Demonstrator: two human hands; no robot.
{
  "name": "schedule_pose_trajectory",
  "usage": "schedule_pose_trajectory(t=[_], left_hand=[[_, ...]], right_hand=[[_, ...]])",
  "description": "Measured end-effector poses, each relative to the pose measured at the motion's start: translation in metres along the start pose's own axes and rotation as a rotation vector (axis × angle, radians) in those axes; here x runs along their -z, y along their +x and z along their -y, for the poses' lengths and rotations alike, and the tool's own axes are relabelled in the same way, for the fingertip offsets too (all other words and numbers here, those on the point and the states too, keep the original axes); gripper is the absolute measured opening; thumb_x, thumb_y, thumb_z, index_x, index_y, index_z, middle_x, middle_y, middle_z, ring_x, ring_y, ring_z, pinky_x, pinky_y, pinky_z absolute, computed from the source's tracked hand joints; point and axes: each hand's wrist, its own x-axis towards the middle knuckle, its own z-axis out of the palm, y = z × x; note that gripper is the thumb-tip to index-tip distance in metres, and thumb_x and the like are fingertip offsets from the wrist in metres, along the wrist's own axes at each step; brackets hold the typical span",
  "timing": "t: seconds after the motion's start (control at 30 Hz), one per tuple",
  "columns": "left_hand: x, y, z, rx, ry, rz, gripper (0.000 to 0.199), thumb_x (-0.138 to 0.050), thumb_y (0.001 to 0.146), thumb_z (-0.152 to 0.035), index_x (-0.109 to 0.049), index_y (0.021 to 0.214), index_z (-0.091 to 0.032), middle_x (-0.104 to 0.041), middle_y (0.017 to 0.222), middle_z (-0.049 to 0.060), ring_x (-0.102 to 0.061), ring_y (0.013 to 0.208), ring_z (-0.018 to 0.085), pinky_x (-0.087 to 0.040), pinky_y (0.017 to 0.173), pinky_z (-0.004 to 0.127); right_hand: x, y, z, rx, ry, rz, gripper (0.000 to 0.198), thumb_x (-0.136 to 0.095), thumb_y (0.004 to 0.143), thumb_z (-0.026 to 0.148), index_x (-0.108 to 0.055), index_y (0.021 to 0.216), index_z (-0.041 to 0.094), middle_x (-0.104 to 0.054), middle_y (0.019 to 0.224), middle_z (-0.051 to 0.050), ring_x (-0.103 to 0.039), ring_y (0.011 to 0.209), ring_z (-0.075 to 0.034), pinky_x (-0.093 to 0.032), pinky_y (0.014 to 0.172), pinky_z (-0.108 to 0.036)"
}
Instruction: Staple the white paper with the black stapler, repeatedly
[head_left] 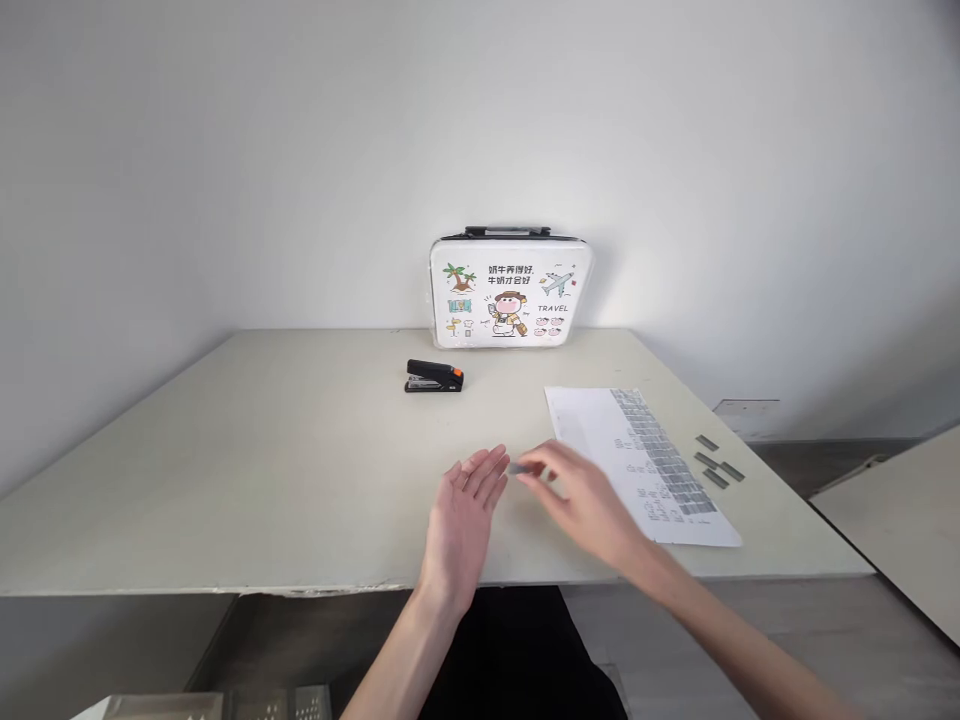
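My left hand is open, palm up, above the front part of the table, with nothing on it. Close to its fingertips, my right hand pinches a small grey strip of staples between thumb and fingers. Several more staple strips lie at the table's right side. A black stapler with an orange patch rests farther back, its jaw pointing left. Beyond my right hand is a printed sheet of paper, partly covered by that hand and forearm.
A white case with cartoon pictures stands upright against the wall at the back of the table. The table's front edge runs just below my hands. Another pale surface is at the far right.
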Motion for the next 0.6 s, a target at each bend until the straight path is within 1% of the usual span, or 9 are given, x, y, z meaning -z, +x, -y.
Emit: schedule_pose_trajectory(t=[0.1, 0.17, 0.2, 0.27, 0.33, 0.4, 0.47, 0.53, 0.6], left_hand=[[0.016, 0.003, -0.008, -0.141, 0.317, -0.044, 0.025, -0.055, 0.102, -0.035, -0.074, 0.107, -0.019, -0.07, 0.133, 0.014, -0.061, 0.132, 0.03, -0.045, 0.113, 0.043], [0.029, 0.004, -0.02, -0.264, 0.598, -0.098, 0.02, -0.06, 0.099, -0.035, -0.075, 0.103, -0.022, -0.073, 0.126, 0.01, -0.063, 0.126, 0.029, -0.046, 0.108, 0.039], [0.035, 0.004, -0.026, -0.306, 0.712, -0.115, 0.017, -0.062, 0.098, -0.035, -0.075, 0.101, -0.023, -0.074, 0.121, 0.009, -0.064, 0.121, 0.028, -0.047, 0.105, 0.037], [0.043, 0.004, -0.036, -0.345, 0.848, -0.113, 0.015, -0.064, 0.096, -0.035, -0.074, 0.098, -0.024, -0.074, 0.111, 0.008, -0.066, 0.109, 0.027, -0.049, 0.099, 0.035], [0.047, 0.004, -0.042, -0.347, 0.892, -0.08, 0.017, -0.063, 0.096, -0.037, -0.074, 0.096, -0.024, -0.074, 0.104, 0.008, -0.067, 0.101, 0.027, -0.05, 0.095, 0.035], [0.049, 0.004, -0.044, -0.346, 0.92, -0.048, 0.018, -0.064, 0.096, -0.039, -0.074, 0.094, -0.024, -0.074, 0.1, 0.008, -0.067, 0.099, 0.027, -0.05, 0.094, 0.034], [0.05, 0.004, -0.042, -0.342, 0.96, -0.028, 0.019, -0.066, 0.095, -0.041, -0.074, 0.093, -0.024, -0.074, 0.099, 0.008, -0.067, 0.1, 0.027, -0.049, 0.094, 0.034], [0.051, 0.004, -0.041, -0.331, 0.991, -0.017, 0.02, -0.068, 0.094, -0.042, -0.075, 0.092, -0.024, -0.074, 0.099, 0.008, -0.067, 0.1, 0.027, -0.049, 0.093, 0.033], [0.052, 0.004, -0.04, -0.32, 1.0, -0.014, 0.022, -0.069, 0.093, -0.045, -0.075, 0.092, -0.024, -0.074, 0.099, 0.009, -0.067, 0.1, 0.027, -0.049, 0.091, 0.032]], right_hand=[[0.054, -0.014, -0.062, -0.148, -0.192, -0.138, 0.022, -0.056, 0.101, 0.044, -0.07, 0.105, 0.028, -0.075, 0.107, -0.006, -0.073, 0.088, -0.025, -0.059, 0.073, -0.04], [0.088, -0.024, -0.109, -0.28, -0.38, -0.201, 0.031, -0.053, 0.1, 0.048, -0.072, 0.108, 0.026, -0.075, 0.112, -0.009, -0.072, 0.089, -0.027, -0.056, 0.073, -0.041], [0.102, -0.029, -0.131, -0.343, -0.461, -0.201, 0.034, -0.051, 0.099, 0.049, -0.072, 0.109, 0.024, -0.075, 0.114, -0.01, -0.072, 0.09, -0.028, -0.055, 0.072, -0.041], [0.122, -0.039, -0.169, -0.467, -0.587, -0.192, 0.038, -0.049, 0.097, 0.049, -0.074, 0.106, 0.022, -0.074, 0.114, -0.013, -0.07, 0.095, -0.031, -0.053, 0.07, -0.041], [0.13, -0.045, -0.196, -0.548, -0.677, -0.169, 0.037, -0.05, 0.095, 0.047, -0.076, 0.104, 0.022, -0.073, 0.114, -0.015, -0.068, 0.1, -0.035, -0.052, 0.072, -0.043], [0.129, -0.049, -0.211, -0.569, -0.732, -0.158, 0.035, -0.051, 0.094, 0.043, -0.076, 0.103, 0.02, -0.071, 0.116, -0.017, -0.066, 0.104, -0.036, -0.051, 0.08, -0.046], [0.124, -0.049, -0.217, -0.567, -0.757, -0.16, 0.034, -0.052, 0.092, 0.04, -0.076, 0.102, 0.018, -0.07, 0.118, -0.019, -0.065, 0.107, -0.037, -0.05, 0.088, -0.049], [0.121, -0.048, -0.212, -0.568, -0.757, -0.177, 0.035, -0.053, 0.091, 0.04, -0.076, 0.103, 0.016, -0.07, 0.119, -0.02, -0.063, 0.11, -0.039, -0.049, 0.093, -0.052], [0.122, -0.044, -0.197, -0.557, -0.716, -0.215, 0.036, -0.053, 0.091, 0.041, -0.075, 0.107, 0.017, -0.069, 0.121, -0.021, -0.062, 0.115, -0.04, -0.048, 0.095, -0.054]])
